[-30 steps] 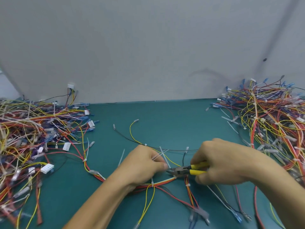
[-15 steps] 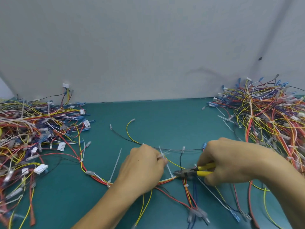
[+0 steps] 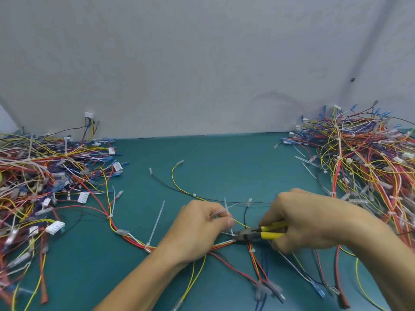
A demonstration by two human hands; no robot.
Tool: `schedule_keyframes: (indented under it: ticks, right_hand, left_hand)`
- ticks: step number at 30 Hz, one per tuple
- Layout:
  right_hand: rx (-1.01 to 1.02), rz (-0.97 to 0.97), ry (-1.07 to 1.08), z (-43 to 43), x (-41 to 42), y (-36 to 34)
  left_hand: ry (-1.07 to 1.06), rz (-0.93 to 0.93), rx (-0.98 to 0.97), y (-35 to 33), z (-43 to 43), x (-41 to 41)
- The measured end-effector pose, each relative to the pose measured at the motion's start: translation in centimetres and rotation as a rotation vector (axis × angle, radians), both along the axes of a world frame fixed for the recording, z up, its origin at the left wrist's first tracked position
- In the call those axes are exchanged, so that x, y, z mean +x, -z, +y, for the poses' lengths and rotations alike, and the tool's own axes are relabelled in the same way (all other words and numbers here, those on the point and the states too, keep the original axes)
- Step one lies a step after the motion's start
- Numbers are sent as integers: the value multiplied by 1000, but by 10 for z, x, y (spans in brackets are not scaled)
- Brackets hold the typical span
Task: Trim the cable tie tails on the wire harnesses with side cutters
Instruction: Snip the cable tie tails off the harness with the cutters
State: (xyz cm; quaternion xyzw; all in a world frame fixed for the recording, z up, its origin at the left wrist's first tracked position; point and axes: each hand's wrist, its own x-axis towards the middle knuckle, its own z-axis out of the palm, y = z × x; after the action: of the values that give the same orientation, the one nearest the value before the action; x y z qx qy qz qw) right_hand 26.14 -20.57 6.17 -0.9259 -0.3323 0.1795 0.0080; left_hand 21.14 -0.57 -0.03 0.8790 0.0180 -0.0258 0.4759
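A wire harness (image 3: 132,237) of red, yellow, white and black wires lies across the green mat in front of me. My right hand (image 3: 301,221) grips yellow-handled side cutters (image 3: 260,235), whose dark jaws sit at the bundle just right of my left thumb. My left hand (image 3: 197,227) pinches several white cable tie tails (image 3: 227,208) between thumb and fingers, with the tails sticking up above it. An uncut white tie tail (image 3: 156,223) stands up from the bundle further left. Another short tail (image 3: 113,198) rises at the harness fork.
A big heap of harnesses (image 3: 38,182) covers the left side of the green mat (image 3: 224,167), and a second heap (image 3: 363,167) fills the right. A grey wall (image 3: 202,63) closes off the back. Loose connector ends (image 3: 267,290) lie near the front edge.
The cutter jaws have moved a little left, up to the bundle beside my left thumb. My left hand still holds the tie tails. The view has shifted slightly.
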Motion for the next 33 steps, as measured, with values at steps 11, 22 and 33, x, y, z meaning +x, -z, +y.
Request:
schedule_keyframes:
  ticks: [11,22,33]
  right_hand:
    - [85,35,-38,-9,7,6]
    - [102,-11,-6,-2,8,11]
    - [144,-67,-80,3,1,6]
  left_hand:
    - [40,-27,7,0,0,-4]
    - [-144,47,-258,-4,4,1]
    - [-102,191,-776,-12,53,0]
